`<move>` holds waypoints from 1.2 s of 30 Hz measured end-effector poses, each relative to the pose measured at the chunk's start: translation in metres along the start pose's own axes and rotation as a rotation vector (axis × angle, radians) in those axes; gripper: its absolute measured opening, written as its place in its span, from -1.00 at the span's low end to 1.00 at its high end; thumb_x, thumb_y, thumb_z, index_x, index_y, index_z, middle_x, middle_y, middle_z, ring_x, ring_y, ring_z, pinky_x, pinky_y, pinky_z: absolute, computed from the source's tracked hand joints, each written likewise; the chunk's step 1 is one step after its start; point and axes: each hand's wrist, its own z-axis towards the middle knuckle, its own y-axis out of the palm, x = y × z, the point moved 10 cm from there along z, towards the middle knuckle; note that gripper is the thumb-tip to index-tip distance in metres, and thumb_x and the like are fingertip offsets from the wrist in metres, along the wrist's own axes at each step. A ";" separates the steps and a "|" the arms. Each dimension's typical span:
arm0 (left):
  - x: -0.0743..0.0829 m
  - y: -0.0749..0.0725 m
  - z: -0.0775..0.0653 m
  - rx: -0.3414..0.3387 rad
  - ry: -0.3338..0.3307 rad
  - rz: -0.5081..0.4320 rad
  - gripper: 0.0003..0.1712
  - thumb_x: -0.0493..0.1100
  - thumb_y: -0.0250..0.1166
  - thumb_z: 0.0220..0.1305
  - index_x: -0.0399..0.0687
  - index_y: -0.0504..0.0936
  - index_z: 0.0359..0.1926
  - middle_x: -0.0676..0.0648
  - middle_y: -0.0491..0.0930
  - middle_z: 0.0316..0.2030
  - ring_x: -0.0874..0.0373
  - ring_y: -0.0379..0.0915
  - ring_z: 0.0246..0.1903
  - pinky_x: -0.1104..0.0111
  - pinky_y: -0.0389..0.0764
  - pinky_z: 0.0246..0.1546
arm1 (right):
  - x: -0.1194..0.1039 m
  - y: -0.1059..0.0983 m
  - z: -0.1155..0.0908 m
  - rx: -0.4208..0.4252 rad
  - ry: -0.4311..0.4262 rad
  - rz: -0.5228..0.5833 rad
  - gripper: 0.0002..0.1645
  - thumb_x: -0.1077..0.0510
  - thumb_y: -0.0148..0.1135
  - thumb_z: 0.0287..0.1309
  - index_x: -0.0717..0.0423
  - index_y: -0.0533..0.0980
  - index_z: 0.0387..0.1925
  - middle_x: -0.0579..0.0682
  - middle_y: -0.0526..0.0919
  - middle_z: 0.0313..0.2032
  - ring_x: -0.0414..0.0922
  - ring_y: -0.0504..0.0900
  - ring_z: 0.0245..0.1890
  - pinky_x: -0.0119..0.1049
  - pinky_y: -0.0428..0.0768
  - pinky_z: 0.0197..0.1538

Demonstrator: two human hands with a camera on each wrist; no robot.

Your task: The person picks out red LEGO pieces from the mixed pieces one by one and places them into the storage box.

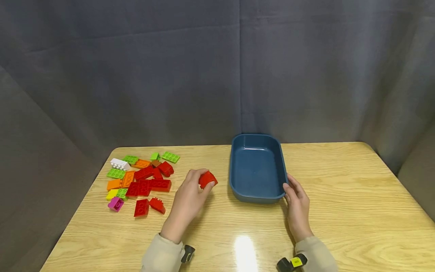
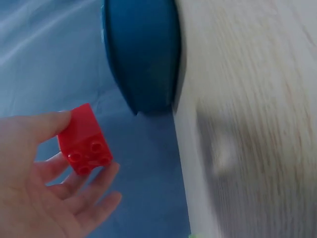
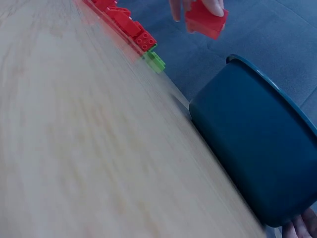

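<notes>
Between thumb and fingers, my left hand (image 1: 191,196) pinches a red toy brick (image 1: 207,179), held above the table a little left of a dark blue bin (image 1: 258,199). In the left wrist view, the brick (image 2: 84,134) shows its studs tilted toward the camera. My right hand (image 1: 297,206) grips the bin's right wall near its front corner, thumb at the rim. The inside of the bin shows only its bare floor. Part of the right hand's fingers (image 3: 301,225) appears at the lower corner of the right wrist view.
Several loose toy bricks lie at the table's left: red bricks (image 1: 144,187), orange bricks (image 1: 128,178), green bricks (image 1: 170,157), a white brick (image 1: 120,164), a yellow one (image 1: 111,194) and a magenta one (image 1: 116,204). A grey curtain (image 1: 190,83) hangs behind the wooden table (image 1: 343,196).
</notes>
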 end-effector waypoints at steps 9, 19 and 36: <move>0.013 0.007 0.006 -0.031 0.098 -0.044 -0.51 -0.05 0.39 0.28 -0.08 0.54 0.18 -0.03 0.51 0.02 0.08 0.54 -0.11 0.20 0.58 -0.07 | -0.004 -0.003 0.000 -0.001 -0.006 0.013 -0.43 0.10 0.05 0.47 0.18 0.29 0.41 0.04 0.36 0.30 -0.16 0.38 0.25 -0.46 0.38 0.22; 0.027 0.017 0.020 -0.070 0.224 0.102 -0.52 -0.02 0.40 0.27 0.00 0.57 0.18 0.03 0.58 0.04 0.11 0.57 -0.09 0.19 0.59 -0.12 | -0.002 -0.002 0.000 -0.005 0.000 0.022 -0.43 0.10 0.05 0.47 0.17 0.29 0.41 0.02 0.37 0.29 -0.15 0.38 0.26 -0.43 0.38 0.23; 0.071 0.059 0.027 -0.182 0.304 0.147 -0.44 -0.05 0.44 0.22 0.05 0.57 0.24 0.03 0.57 0.10 0.09 0.49 0.04 0.18 0.55 -0.02 | -0.005 0.000 -0.001 -0.008 -0.034 -0.015 -0.47 0.11 0.04 0.48 0.17 0.32 0.39 0.04 0.39 0.29 -0.13 0.39 0.25 -0.47 0.40 0.19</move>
